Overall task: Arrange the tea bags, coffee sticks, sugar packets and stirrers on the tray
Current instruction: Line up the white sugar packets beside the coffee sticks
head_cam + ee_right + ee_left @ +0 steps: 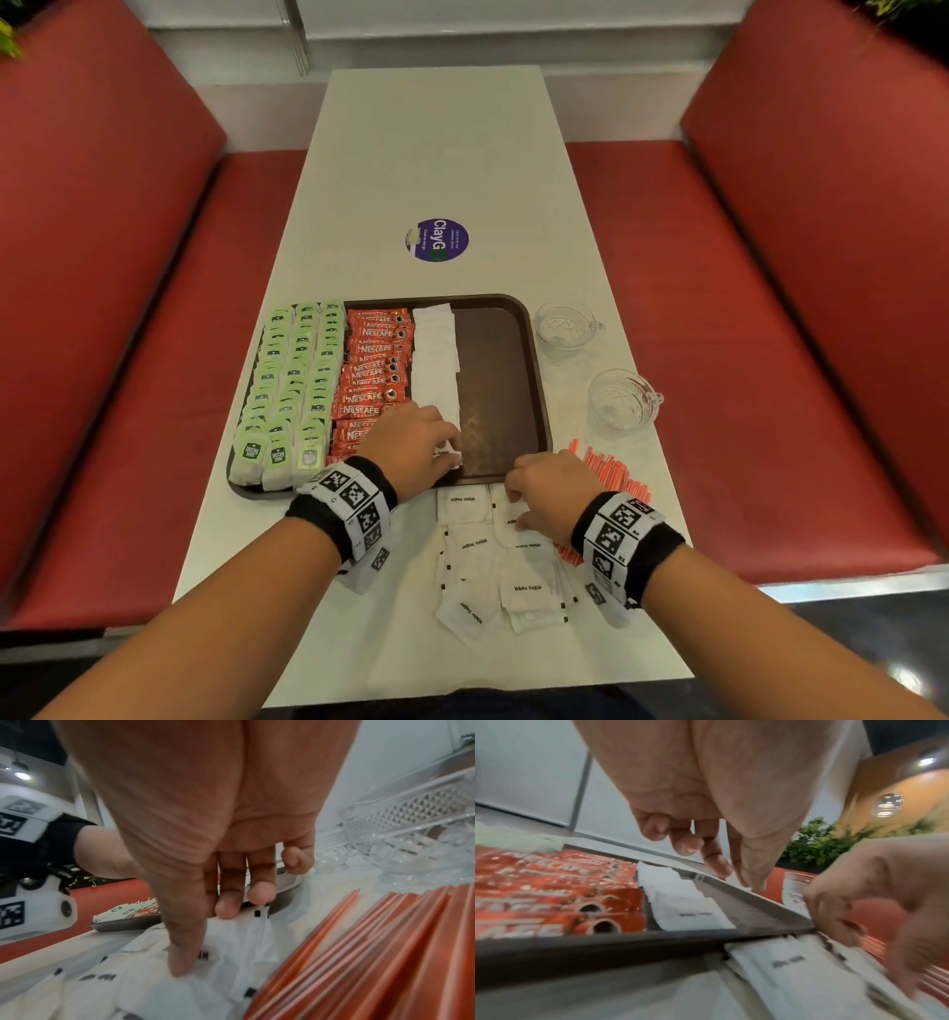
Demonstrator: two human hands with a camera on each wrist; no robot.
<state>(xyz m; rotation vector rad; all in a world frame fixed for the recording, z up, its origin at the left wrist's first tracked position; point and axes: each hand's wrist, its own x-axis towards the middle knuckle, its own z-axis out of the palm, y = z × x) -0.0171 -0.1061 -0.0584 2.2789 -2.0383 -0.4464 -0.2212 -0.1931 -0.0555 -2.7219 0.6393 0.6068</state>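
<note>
1. Nearest the person, loose sugar packets (529,591) are lying scattered on the white table (426,169), just short of the tray.
2. The right hand (552,496) is sitting on that pile, thumb and fingers curled down and pinching at a packet; the wrist view is showing the thumb tip pressing the paper.
3. Just right of it, orange stirrers (613,470) are lying in a heap on the table.
4. The left hand (411,444) is reaching over the tray's near edge, fingers bent together on a sugar packet at the near end of the white row (436,354).
5. On the brown tray (506,375), tea bags (292,380) are filling the left, coffee sticks (372,372) the next column, then the sugar row.
6. Right of the tray, two glass cups (624,403) are standing on the table.
7. Beyond the tray, a purple sticker (436,240) is sitting mid-table.
</note>
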